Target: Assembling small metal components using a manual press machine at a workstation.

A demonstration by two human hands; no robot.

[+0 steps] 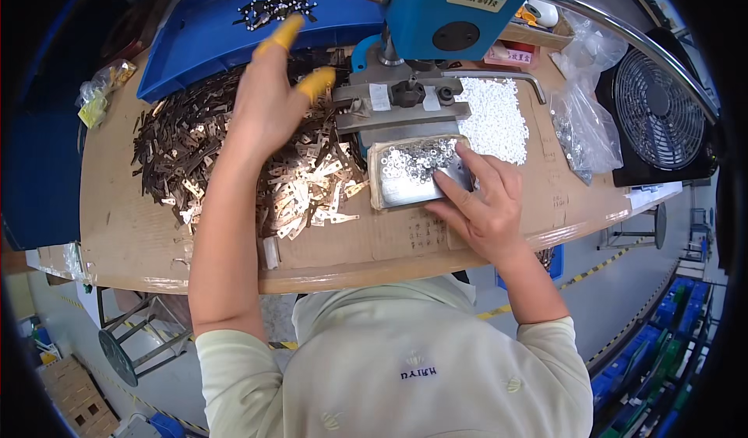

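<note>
Surface point(125, 212) is brown and board-like, spread with small parts. Left hand point(265, 107), upper left of centre, is over the pile of strips point(195, 123); yellow covers on thumb and one finger. Its fingers point(287, 33) stand wide apart; tips blurred, so cannot tell whether any small part sits on them. Right hand point(492, 208), right of centre, is at the metal tray point(409, 193): thumb over the loose rings point(399, 163), another finger near the upper right corner, gap narrow. Cannot tell whether a ring is pinched.

Containers. Metal tray, mid-frame: shallow, tan rim, rings gathered toward its upper half, lower part bare metal. Blue tray point(199, 31), top left of centre: dark pieces with white ends, clustered near the top. Clear bag point(588, 123), right: small metal parts in its lower end. Little bag point(97, 95), upper left: yellowish contents, unclear. Open box point(562, 35), upper right: white roll, orange item. Blue bin point(558, 265), below the surface's edge at right: dark parts.

Strips lie left of centre, dark farther left, coppery nearer the metal tray. White pieces point(495, 115) heap just beside the press point(436, 25), top centre.
</note>
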